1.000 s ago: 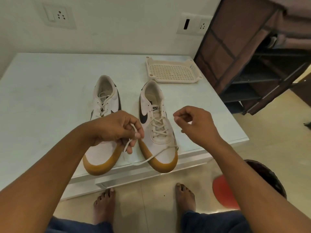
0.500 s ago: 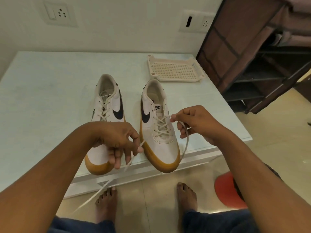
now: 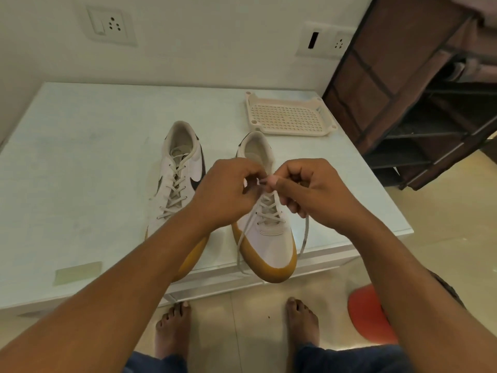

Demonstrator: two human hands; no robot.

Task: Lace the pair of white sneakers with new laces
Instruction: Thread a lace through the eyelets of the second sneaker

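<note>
On the counter (image 3: pixel 80 157), the sneaker (image 3: pixel 180 168) beside the left hand (image 3: pixel 228 192) looks fully laced. Left hand and right hand (image 3: pixel 309 192) each pinch the lace (image 3: pixel 243 238) above the second sneaker (image 3: pixel 269 238). Its lower eyelets are crossed, so I'd guess only the top remains.

A pale table (image 3: pixel 80 157) carries one white sneaker (image 3: pixel 269 238) directly beneath the fingers (image 3: pixel 291 170) of both hands, its tan toe at the near edge and a lace end (image 3: pixel 243 238) trailing from under the fingers across that toe. The second sneaker (image 3: pixel 174 184) lies just left of the fingers, parallel to the first. Beyond the fingers and slightly right sits a cream perforated tray (image 3: pixel 293 132), and well to their left, near the front edge, a pale green rectangular patch (image 3: pixel 78 272) lies flat.
</note>
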